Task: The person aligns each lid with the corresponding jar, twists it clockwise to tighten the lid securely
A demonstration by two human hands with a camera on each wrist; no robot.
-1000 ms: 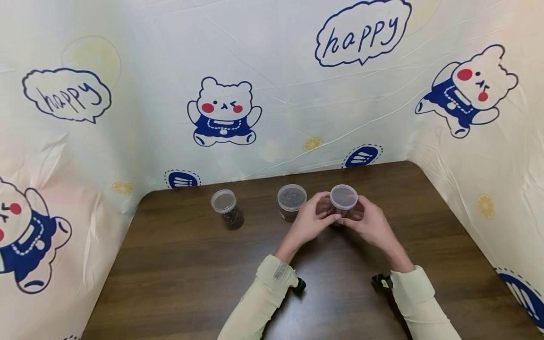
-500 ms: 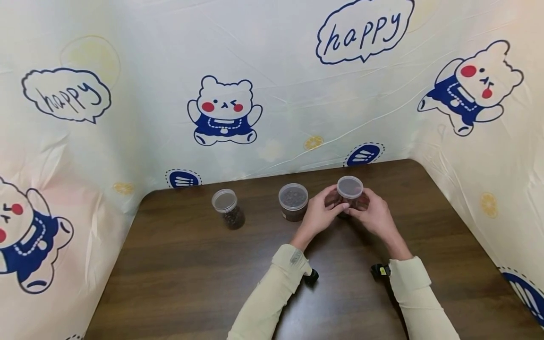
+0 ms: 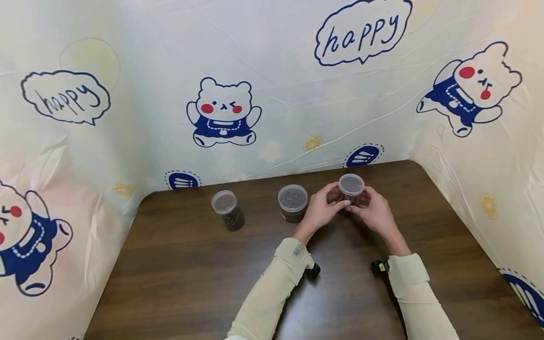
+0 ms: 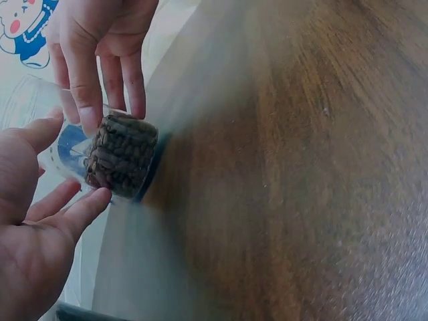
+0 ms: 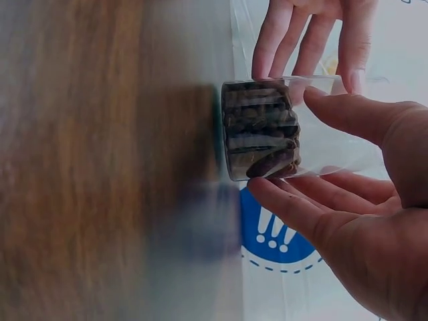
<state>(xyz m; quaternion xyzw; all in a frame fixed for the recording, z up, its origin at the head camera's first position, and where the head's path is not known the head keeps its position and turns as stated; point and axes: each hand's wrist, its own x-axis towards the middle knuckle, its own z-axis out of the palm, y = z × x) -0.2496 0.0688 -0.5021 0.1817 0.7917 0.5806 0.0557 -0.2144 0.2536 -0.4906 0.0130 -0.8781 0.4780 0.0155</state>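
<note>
Both hands hold a clear plastic jar (image 3: 351, 184) upright near the back right of the table. Its round lid is pale and translucent, and dark brown, bean-like pieces (image 4: 122, 155) fill its lower part. My left hand (image 3: 319, 209) grips the left side, thumb in front. On the other side my right hand (image 3: 376, 212) grips it, also with the thumb in front. In the right wrist view the jar's base (image 5: 229, 130) is at or very near the tabletop; contact is hard to tell.
A wider lidded jar (image 3: 293, 200) with dark contents stands just left of the left hand. Farther left is a slim lidded jar (image 3: 229, 212) with dark pieces. The brown wooden table (image 3: 204, 274) meets a printed cloth backdrop (image 3: 280, 94) behind.
Both hands have moved the held jar slightly right and toward the back of the table, mostly in the first half second. The other two jars have stayed put.
</note>
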